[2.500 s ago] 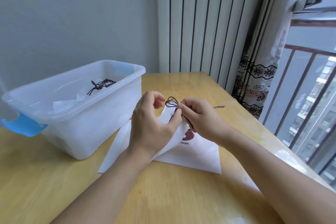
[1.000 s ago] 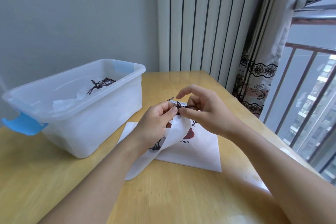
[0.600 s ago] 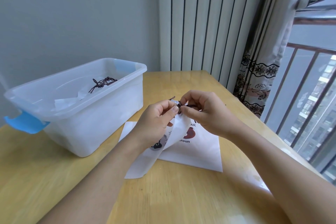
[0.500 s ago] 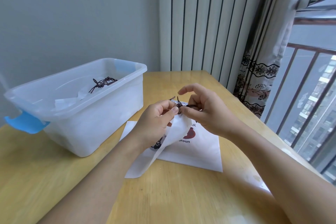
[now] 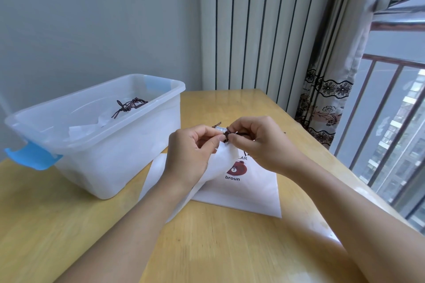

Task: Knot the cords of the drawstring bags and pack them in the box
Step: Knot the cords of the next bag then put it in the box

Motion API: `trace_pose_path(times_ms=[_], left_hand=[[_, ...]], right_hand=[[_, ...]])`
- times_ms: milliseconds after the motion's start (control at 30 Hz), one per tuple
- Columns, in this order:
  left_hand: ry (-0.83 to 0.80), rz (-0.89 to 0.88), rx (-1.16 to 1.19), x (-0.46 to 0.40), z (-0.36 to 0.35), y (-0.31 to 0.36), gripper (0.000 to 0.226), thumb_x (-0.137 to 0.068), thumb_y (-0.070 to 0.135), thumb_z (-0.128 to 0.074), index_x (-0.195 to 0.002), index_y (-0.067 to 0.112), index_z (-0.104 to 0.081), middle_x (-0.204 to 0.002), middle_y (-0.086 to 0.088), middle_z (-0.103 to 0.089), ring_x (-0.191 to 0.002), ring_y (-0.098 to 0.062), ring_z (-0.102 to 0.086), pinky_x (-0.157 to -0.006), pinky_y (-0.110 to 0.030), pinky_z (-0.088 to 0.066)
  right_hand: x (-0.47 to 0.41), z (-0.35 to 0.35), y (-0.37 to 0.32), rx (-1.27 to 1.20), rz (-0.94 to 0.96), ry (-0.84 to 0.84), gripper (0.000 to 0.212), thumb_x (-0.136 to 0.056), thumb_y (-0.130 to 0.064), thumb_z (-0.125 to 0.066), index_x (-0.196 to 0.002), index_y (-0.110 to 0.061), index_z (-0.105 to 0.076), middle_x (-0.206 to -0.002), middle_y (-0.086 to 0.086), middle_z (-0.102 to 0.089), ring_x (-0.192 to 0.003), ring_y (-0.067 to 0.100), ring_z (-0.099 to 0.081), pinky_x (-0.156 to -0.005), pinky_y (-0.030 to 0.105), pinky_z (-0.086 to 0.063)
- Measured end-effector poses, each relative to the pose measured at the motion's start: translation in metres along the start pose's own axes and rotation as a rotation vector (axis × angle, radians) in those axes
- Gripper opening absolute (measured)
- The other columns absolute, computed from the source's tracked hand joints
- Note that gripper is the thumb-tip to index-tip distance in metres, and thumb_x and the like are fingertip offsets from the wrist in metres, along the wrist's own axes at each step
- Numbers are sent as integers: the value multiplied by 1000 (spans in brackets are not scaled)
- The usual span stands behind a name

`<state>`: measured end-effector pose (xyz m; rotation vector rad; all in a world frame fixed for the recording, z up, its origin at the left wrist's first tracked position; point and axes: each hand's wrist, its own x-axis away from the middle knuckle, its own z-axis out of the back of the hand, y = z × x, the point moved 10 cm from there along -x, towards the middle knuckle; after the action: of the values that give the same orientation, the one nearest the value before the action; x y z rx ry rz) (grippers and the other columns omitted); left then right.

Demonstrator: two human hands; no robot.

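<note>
- The clear plastic box with blue handles (image 5: pixel 110 158) sits at the left of the frame, same spot as before, with knotted bags inside.
- The white drawstring bag with a brown bear print (image 5: pixel 239 181) lies at the middle of the frame, its top lifted up.
- The left hand (image 5: pixel 190 156) and right hand (image 5: pixel 259 142) are close together, both pinching the dark brown cord (image 5: pixel 227 136).
- The open loop seen earlier is now a small tight lump (the knot looks nearly done).

White drawstring bag (image 5: pixel 224 163) lifted at its top, dark brown cord (image 5: pixel 227 135) bunched at the mouth. Second white bag (image 5: pixel 250 187) flat beneath, bear print uppermost. Translucent box (image 5: pixel 119 158) with blue latches holds bags with knotted cords (image 5: pixel 128 106).
</note>
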<state>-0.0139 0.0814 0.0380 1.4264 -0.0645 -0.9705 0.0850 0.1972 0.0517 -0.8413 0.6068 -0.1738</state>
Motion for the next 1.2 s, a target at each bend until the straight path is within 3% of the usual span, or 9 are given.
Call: trace_pose_path(times_ms=[133, 267, 400, 567, 733, 1000, 1067, 1200], left_hand=[[-13, -53, 9, 1, -1, 9, 11, -86, 6, -75, -89, 16, -80, -79, 3, -77, -76, -17, -73, -75, -25, -58], [-60, -81, 62, -1, -4, 13, 17, -85, 2, -75, -94, 17, -79, -85, 7, -78, -83, -11, -74, -80, -22, -57], [-106, -194, -2, -6, -3, 20, 30, -85, 1, -75, -97, 28, -71, -80, 4, -75, -82, -13, -73, -80, -24, -56], [-97, -454, -201, 4, -7, 43, 28, -84, 3, -71, -105, 21, -75, -90, 6, -77, -86, -5, -73, -81, -28, -59], [-108, -507, -195, 9, -7, 46, 29, -83, -4, -74, -103, 15, -79, -91, 19, -71, -86, 8, -66, -79, -8, -46], [-43, -370, -16, 5, -4, 37, 20, -81, -3, -77, -95, 10, -81, -88, 8, -76, -81, -2, -71, -74, -11, -48], [-42, -368, -44, 6, -5, 37, 22, -81, -4, -77, -95, 12, -81, -90, 8, -77, -82, -5, -72, -73, -13, -50], [-77, -477, -202, 9, -9, 42, 28, -84, 0, -75, -104, 18, -80, -94, 14, -75, -81, -3, -69, -70, -16, -51]], right_hand=[[3, -9, 8, -174, -119, -111, 27, -103, -10, -55, -81, -15, -69, -56, -9, -42, -53, 14, -30, -49, 23, -25], [6, -20, 15, -472, -264, -216, 30, -105, -8, -47, -81, -9, -65, -65, 0, -29, -57, 13, -21, -48, 19, -23], [12, -28, 21, -673, -399, -283, 22, -99, -11, -53, -80, -6, -62, -66, -1, -32, -56, 12, -24, -47, 20, -22], [18, -39, 26, -831, -487, -362, 22, -98, -13, -46, -86, -9, -64, -69, -4, -42, -62, 12, -21, -49, 20, -18], [20, -43, 29, -881, -545, -373, 21, -99, -9, -44, -87, -8, -61, -71, -2, -34, -61, 12, -22, -46, 18, -24], [18, -37, 32, -854, -546, -328, 9, -95, -11, -52, -87, -6, -56, -70, -1, -36, -61, 11, -23, -45, 18, -25], [16, -34, 34, -830, -548, -304, 4, -96, -9, -54, -97, -6, -53, -72, 1, -35, -61, 12, -23, -45, 18, -26], [15, -32, 43, -787, -585, -274, 16, -99, -7, -53, -113, -6, -46, -75, 4, -29, -62, 15, -21, -44, 19, -28]])
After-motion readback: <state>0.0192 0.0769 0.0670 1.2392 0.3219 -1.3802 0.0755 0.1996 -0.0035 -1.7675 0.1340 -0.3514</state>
